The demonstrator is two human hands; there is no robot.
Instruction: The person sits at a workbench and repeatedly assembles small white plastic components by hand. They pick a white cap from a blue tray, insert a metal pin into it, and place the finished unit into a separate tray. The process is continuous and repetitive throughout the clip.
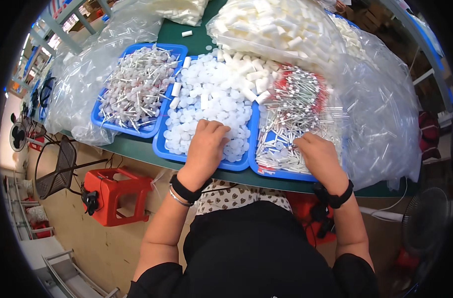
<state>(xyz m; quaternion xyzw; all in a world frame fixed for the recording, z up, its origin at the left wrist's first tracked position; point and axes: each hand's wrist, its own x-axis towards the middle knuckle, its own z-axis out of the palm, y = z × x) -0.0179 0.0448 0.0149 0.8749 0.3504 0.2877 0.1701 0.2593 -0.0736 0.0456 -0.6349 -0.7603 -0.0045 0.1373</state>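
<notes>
Three blue trays sit side by side along the near edge of the green desk [186, 35], within arm's reach of the seated person. The left hand [206, 144] lies palm down in the middle tray [159, 144], fingers curled into the heap of white discs [211, 99] — apparently picking one up, though the fingertips are buried and whether anything is pinched cannot be told. The right hand [318, 154] rests on the right tray [266, 171], fingers bent over a pile of thin clear tubes [291, 114] with red and white ends; it seems closed on one or a few, but the grip is hidden under the knuckles. Each hand thus works its own tray, so the two parts can be gathered at once without crossing arms.

The left tray [99, 121] holds stemmed pieces [134, 89] with discs on their shafts — seemingly joined parts, set off to the side away from the loose stock. White cylinders [256, 79] spill onto the far end of the middle tray from a large clear bag [271, 25] behind it. More bags [380, 109] of tubes crowd the right, keeping refills close. A red stool [114, 193] stands on the floor at the left.
</notes>
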